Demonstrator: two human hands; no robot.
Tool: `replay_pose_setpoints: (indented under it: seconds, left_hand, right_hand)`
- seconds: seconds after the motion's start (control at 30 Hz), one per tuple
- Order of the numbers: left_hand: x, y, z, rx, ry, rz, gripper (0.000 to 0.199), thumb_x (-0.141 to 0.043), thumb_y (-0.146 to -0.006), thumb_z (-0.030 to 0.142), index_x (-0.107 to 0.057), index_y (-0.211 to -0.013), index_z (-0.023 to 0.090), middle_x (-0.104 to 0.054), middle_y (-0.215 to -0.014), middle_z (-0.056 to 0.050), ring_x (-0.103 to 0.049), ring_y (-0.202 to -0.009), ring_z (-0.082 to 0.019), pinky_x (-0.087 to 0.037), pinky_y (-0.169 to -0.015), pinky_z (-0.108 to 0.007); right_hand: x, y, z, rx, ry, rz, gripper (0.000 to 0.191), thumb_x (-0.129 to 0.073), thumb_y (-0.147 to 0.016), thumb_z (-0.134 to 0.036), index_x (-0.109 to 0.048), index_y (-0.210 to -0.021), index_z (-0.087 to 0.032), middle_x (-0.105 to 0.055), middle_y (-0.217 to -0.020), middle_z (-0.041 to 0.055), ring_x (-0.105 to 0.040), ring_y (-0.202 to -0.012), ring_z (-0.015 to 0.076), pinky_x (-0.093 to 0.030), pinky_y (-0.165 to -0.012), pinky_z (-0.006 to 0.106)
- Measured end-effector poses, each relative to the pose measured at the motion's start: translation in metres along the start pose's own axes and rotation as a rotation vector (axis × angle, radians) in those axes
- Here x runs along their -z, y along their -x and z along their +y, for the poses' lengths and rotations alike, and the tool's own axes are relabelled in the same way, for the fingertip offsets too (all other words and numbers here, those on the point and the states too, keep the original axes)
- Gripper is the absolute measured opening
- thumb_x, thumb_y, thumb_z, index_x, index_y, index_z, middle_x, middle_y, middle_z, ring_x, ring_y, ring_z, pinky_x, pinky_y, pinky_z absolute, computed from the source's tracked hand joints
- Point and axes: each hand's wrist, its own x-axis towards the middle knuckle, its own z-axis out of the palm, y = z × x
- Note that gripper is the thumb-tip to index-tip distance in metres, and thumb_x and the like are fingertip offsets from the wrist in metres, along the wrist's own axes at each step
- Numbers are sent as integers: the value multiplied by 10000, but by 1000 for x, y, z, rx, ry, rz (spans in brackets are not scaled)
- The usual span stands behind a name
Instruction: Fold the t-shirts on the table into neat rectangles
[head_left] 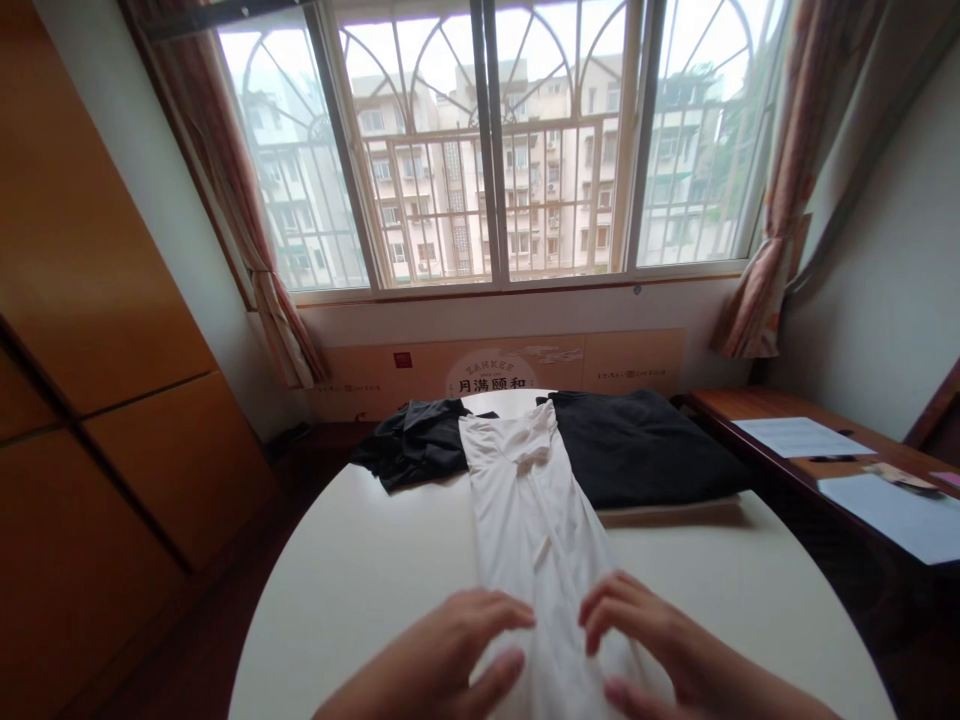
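Observation:
A long white garment [525, 520], dress-like with a gathered top, lies stretched lengthwise over the round white table [337, 580]. Its lower end runs out of the frame at the bottom. Over its left edge is my left hand [457, 650], thumb and fingers apart, holding nothing. My right hand [645, 640] is above the right edge, its fingers curved and spread from the thumb, also with nothing in it. Whether the fingertips touch the cloth I cannot tell. Beyond the hands, a crumpled black garment [416, 440] lies left of the white top, and a flat folded black cloth [645, 445] lies right.
To the right stands a wooden desk [720, 405] with white papers [889, 510] on it. An orange-brown cabinet [150, 450] is at the left. Behind the table, a printed cardboard panel [630, 365] leans below a barred window [487, 200] with tied curtains [757, 290].

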Motion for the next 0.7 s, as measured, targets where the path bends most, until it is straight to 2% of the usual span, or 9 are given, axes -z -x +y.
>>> replay_pose_setpoints:
  seconds: [0.07,0.13,0.23,0.33,0.43,0.53,0.63,0.7]
  left_hand:
    - [13,-40,-30,87,-56,89,425,-437,-1075,420,-655,-1396,246,-692,-1437,-78,-607,-1367,-250,-445,-1194,-388]
    - [24,-85,-65,135,-165,154,457,-458,-1050,368,-631,-1431,184,-636,-1511,-125,-551,-1436,-285,-393,-1234,-425]
    - [36,-150,-114,234,-325,158,507,-449,-1038,325,-567,-1503,160,-538,-1607,-153,-496,-1491,-296,-363,-1246,-428]
    - [42,-196,-152,376,-490,242,555,-390,-1059,342,-471,-1587,188,-381,-1711,-151,-354,-1578,-313,-290,-1267,-514]
    - [42,-216,-179,527,-534,264,582,-327,-1075,406,-424,-1626,245,-325,-1743,-115,-301,-1595,-342,-196,-1280,-589]
    - [35,-219,-197,638,-522,270,633,-316,-1065,506,-422,-1634,251,-340,-1735,-126,-288,-1597,-362,-147,-1288,-597]
    - [29,-215,-201,685,-532,376,688,-327,-1059,535,-438,-1620,152,-286,-1741,-202,-253,-1611,-364,-130,-1302,-558]
    - [27,-212,-196,658,-544,422,671,-349,-1063,491,-447,-1601,103,-257,-1746,-223,-235,-1618,-357,-133,-1306,-545]
  right_hand:
    - [14,-26,25,-68,56,95,217,-555,-1044,-386,-652,-1159,-228,-684,-1229,127,-627,-1205,264,-509,-1079,447]
    - [26,-58,54,-73,161,134,295,-570,-1011,-347,-650,-1240,-179,-671,-1326,170,-597,-1303,296,-457,-1150,485]
    - [35,-111,97,-107,320,117,485,-569,-988,-340,-604,-1426,-134,-604,-1500,207,-519,-1447,324,-370,-1237,495]
    - [34,-158,125,-169,467,87,630,-538,-1005,-348,-468,-1591,-128,-472,-1640,192,-432,-1533,301,-344,-1256,445]
    - [25,-180,138,-275,596,31,648,-482,-1049,-407,-415,-1637,-144,-403,-1685,184,-414,-1546,298,-325,-1257,451]
    - [15,-180,143,-365,664,-5,621,-384,-1086,-453,-463,-1610,-129,-427,-1669,190,-377,-1565,306,-226,-1289,525]
    - [11,-174,143,-403,675,-8,647,-337,-1095,-467,-423,-1632,-116,-380,-1694,193,-326,-1590,303,-171,-1294,561]
    - [11,-172,142,-412,676,-22,656,-315,-1098,-471,-405,-1641,-114,-359,-1704,193,-311,-1596,306,-157,-1293,566]
